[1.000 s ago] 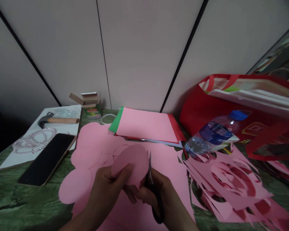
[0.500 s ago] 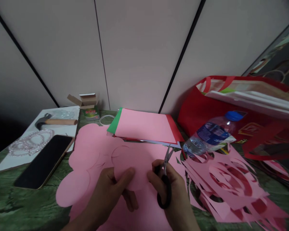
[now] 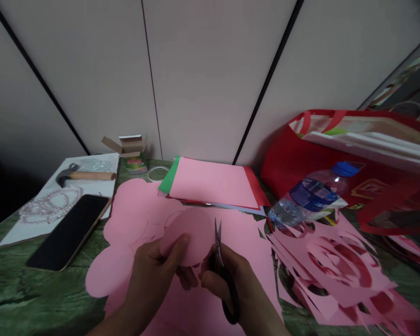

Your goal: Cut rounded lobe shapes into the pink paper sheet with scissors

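Between its thumb and fingers, my left hand (image 3: 161, 266) pinches a round pink paper circle (image 3: 192, 233). My right hand (image 3: 231, 275) is wrapped round the black handles of a pair of scissors (image 3: 218, 238), whose blades point away from me and stand slightly apart. The blades are just right of the circle's edge, and my right fingertips come close to its lower right rim. Beneath both hands lie pink paper sheets (image 3: 245, 247), with more cut pink circles (image 3: 110, 270) overlapping on the left.
Pink paper offcuts (image 3: 331, 266) pile up at right, near a tilted water bottle (image 3: 308, 196) and a red bag (image 3: 283, 149). Behind is a stack of coloured paper (image 3: 213, 182). At left are a phone (image 3: 70, 233), a hammer (image 3: 91, 176), bead strings (image 3: 51, 205) and a small open box (image 3: 135, 161).
The paper circle has been tilted up and its whole round outline shows more. My right hand has moved left and slightly down, the scissors now pointing more to the left.
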The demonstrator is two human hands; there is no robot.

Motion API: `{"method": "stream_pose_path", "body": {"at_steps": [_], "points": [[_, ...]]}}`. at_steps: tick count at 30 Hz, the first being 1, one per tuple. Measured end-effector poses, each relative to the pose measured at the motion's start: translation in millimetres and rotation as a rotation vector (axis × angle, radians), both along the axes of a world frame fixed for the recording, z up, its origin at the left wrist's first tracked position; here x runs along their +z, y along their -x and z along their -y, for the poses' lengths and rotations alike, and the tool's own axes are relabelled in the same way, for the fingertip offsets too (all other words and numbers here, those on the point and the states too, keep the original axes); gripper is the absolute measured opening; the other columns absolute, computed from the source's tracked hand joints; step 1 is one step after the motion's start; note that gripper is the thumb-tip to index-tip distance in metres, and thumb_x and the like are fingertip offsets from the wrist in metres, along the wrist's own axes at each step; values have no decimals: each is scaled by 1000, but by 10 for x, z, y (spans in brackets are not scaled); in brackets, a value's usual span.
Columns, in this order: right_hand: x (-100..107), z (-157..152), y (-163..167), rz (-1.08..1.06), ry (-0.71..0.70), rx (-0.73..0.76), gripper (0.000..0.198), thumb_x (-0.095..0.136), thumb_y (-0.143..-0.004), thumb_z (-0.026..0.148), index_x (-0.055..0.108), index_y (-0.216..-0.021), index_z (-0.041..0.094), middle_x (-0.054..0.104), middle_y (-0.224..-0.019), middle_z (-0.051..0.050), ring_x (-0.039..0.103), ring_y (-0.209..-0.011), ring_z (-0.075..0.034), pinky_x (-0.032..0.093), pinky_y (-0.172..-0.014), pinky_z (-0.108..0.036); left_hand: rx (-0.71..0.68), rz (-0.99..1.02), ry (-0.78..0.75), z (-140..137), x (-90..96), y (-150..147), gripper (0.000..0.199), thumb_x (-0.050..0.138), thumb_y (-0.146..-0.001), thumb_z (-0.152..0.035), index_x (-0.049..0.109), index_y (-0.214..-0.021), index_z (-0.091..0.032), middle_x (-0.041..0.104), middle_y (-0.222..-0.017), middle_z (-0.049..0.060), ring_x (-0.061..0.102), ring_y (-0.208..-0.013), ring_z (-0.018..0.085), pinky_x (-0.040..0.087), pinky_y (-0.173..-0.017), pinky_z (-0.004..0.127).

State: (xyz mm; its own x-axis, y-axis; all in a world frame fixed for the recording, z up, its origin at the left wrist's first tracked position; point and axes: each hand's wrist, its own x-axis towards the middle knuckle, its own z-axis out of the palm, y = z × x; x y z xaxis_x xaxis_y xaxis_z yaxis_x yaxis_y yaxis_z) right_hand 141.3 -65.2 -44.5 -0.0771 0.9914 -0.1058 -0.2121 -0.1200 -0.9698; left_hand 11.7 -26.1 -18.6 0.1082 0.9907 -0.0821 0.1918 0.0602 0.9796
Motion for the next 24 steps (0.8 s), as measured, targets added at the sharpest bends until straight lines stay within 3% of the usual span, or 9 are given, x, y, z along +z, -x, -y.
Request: {"method": "stream_pose_path", "body": {"at_steps": [5, 10, 13, 24], "points": [[41, 11, -10, 20, 18, 26, 27, 66, -67, 38, 52, -71, 16, 47, -64, 2, 41, -58, -12, 31, -53, -23, -32, -49, -28, -17, -43, 24, 40, 55, -72, -37, 54, -35, -21, 56, -31, -3, 54, -31, 14, 44, -37, 22], [29, 8, 0, 52, -1, 35, 29, 65, -68, 42, 52, -73, 16, 50, -67, 0, 42, -61, -13, 31, -55, -25, 46, -87, -25, -5, -51, 18, 43, 54, -72, -39, 52, -34, -20, 53, -30, -3, 50, -29, 12, 40, -34, 21], [12, -2, 19, 29, -38, 42, 29, 64, -68, 43, 51, -70, 17, 53, -66, -1, 43, -60, -14, 30, -54, -25, -17, -88, -3, -14, -82, 33, 41, 56, -71, -39, 54, -35, -19, 54, -30, -2, 51, -29, 12, 40, -33, 20], [68, 2, 17, -35, 42, 54, 17, 64, -69, 28, 54, -71, 14, 56, -63, -1, 45, -56, -12, 32, -50, -22, -46, -89, -2, -11, -109, 37, 43, 55, -71, -40, 52, -33, -18, 53, -29, -2, 51, -28, 11, 41, -33, 19]]}}
